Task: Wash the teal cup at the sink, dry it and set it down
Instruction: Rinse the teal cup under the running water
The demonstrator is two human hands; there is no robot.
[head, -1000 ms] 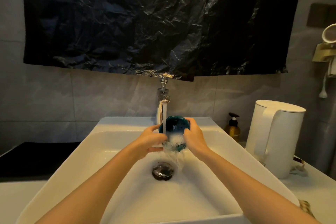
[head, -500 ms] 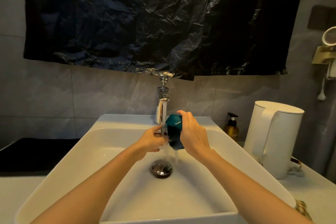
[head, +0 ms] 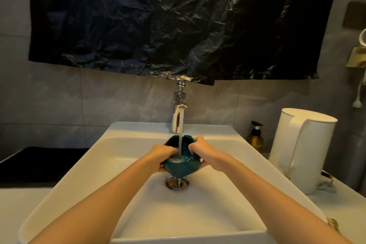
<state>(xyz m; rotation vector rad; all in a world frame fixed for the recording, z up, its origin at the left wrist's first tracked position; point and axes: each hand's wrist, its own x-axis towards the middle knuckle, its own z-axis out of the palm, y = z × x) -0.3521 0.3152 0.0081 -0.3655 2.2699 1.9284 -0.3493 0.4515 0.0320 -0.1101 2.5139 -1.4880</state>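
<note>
Rinsing the teal cup (head: 179, 168) under the running tap (head: 178, 113), mid-wash.

Held mouth-up in the sink (head: 99, 164), just above the drain (head: 177, 182), catching the stream and foaming inside. Gripped from both sides by left hand (head: 164, 153) and right hand (head: 204, 150), with fingers curled over opposite parts of the rim and dipping inside. Judged as the washing step, with drying and setting down not yet done. Calls next for tipping out the water and shutting the tap, with a firm hold on the wet sides.
</note>
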